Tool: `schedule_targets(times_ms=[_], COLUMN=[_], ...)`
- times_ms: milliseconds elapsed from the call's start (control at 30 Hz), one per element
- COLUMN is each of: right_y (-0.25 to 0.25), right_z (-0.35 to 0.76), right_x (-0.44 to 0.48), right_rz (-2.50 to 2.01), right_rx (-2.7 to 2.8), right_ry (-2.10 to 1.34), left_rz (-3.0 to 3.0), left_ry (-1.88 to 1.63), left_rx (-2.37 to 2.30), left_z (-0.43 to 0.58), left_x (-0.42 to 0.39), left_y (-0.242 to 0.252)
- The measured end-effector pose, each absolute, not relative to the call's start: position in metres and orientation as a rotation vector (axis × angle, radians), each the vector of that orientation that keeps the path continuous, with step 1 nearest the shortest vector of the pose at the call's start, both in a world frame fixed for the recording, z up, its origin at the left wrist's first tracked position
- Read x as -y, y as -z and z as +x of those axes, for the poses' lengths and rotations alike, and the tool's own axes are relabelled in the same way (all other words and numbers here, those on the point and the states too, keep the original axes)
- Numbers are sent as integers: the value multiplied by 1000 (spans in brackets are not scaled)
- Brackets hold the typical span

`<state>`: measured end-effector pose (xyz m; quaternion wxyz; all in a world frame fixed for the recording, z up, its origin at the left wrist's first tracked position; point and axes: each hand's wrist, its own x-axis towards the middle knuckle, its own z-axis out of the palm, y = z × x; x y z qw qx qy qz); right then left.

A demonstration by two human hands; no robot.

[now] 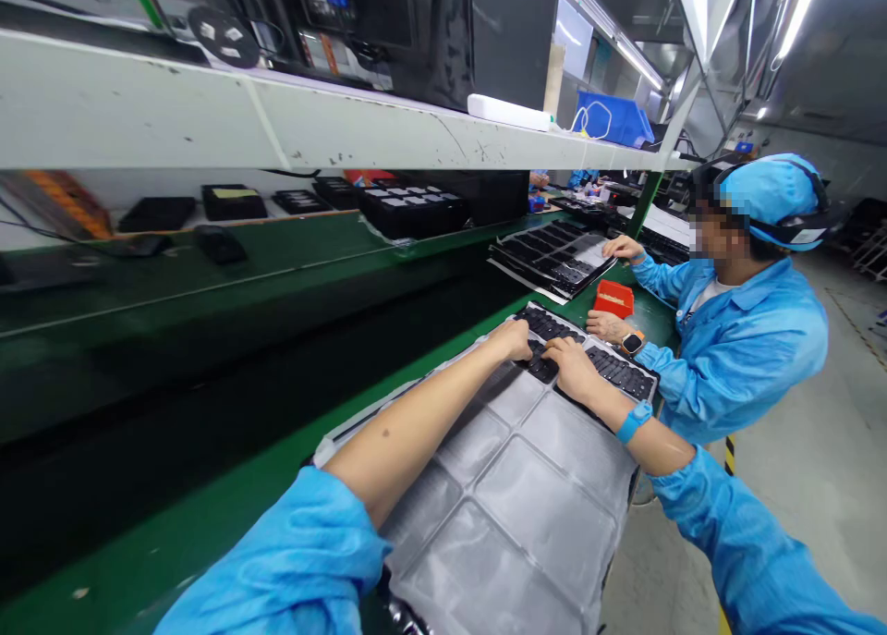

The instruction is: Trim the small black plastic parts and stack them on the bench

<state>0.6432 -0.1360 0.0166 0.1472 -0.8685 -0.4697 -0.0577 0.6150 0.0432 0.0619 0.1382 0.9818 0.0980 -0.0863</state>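
Note:
A large tray [554, 469] with a grid of shallow compartments lies before me, its nearer pockets covered in a pale, translucent sheet. Small black parts [544, 369] fill the far compartments in rows; their exact kind is too small to tell. My left hand [514, 339] reaches into the far left part of the tray, fingers bent and pressed together at the black parts. Close beside it, my right hand [572, 367] has its fingers curled down onto the same group. Whatever sits between the fingertips of either hand is hidden.
A co-worker in blue [748, 339] stands at the right, hands by another stack of trays [554, 251] and a red bin [613, 299]. A white shelf beam [346, 131] crosses above the green bench [228, 441]. Black boxes [412, 212] stand at the back.

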Motion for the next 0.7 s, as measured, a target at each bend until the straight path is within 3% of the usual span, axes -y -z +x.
schedule_targets(times_ms=[433,700], right_y=[-36,-62], right_z=[614,482], right_x=[161,234], right_rz=[-2171,-1744], right_rx=[1299,1196], right_ry=[286,232], left_rz=[2810,2785], left_ry=[162,-44], left_rx=[-291,-254], left_z=[612,548], left_x=[-49,-92], left_y=[-64,-87])
